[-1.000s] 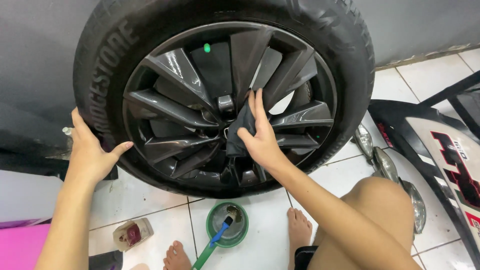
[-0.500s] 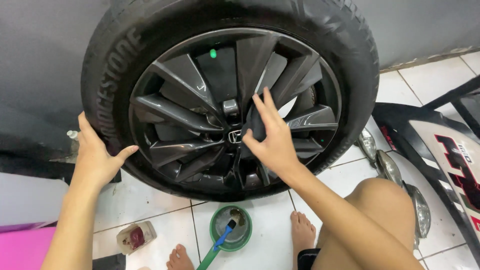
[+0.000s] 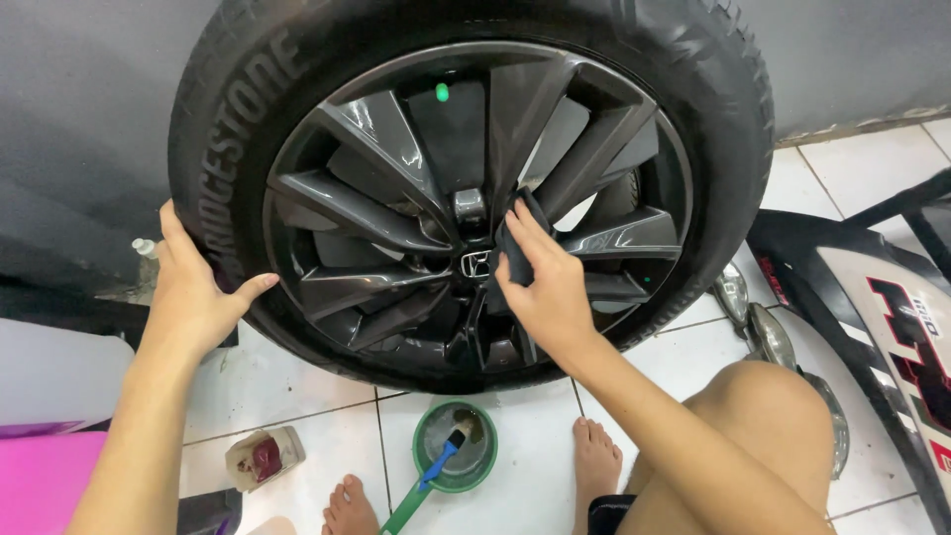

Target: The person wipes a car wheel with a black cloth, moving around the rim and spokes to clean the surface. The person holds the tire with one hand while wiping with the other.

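Fingers (image 3: 178, 248) of the left hand (image 3: 198, 297) lie spread and flat on the sidewall of the tyre (image 3: 713, 129), with the thumb pointing to the rim; the hand presses on the rubber and grips nothing. At the far left a pink surface (image 3: 45, 481) and a pale panel (image 3: 59, 372) are at the edge of the view, and a small clear bottle (image 3: 146, 248) stands just behind the left wrist, against the dark grey wall (image 3: 89, 109).

On the white tiled floor (image 3: 535, 436), below the left forearm, lies a small open packet (image 3: 263, 458) with something dark red inside. Beside it are the person's bare feet (image 3: 594, 458), and between them stands a round green tub (image 3: 458, 448) with a brush (image 3: 436, 471) that has a blue and green handle and rests in it. The tiles look wet and a little dirty near the tyre.

The wheel stands upright on the floor and leans to the wall. Its dark grey alloy rim (image 3: 367, 213) is glossy, with many spokes and a small green dot near the top. The right hand (image 3: 545, 292) is at the centre of the rim, just right of the hub cap (image 3: 475, 264). Its fingers are curled loosely over a dark cloth (image 3: 515, 238) and press it on a spoke.

At the right, a bare knee (image 3: 773, 416) is low in the view. Behind it on the floor lie chrome lamp housings (image 3: 763, 332) and a black, white and red body panel (image 3: 892, 337).
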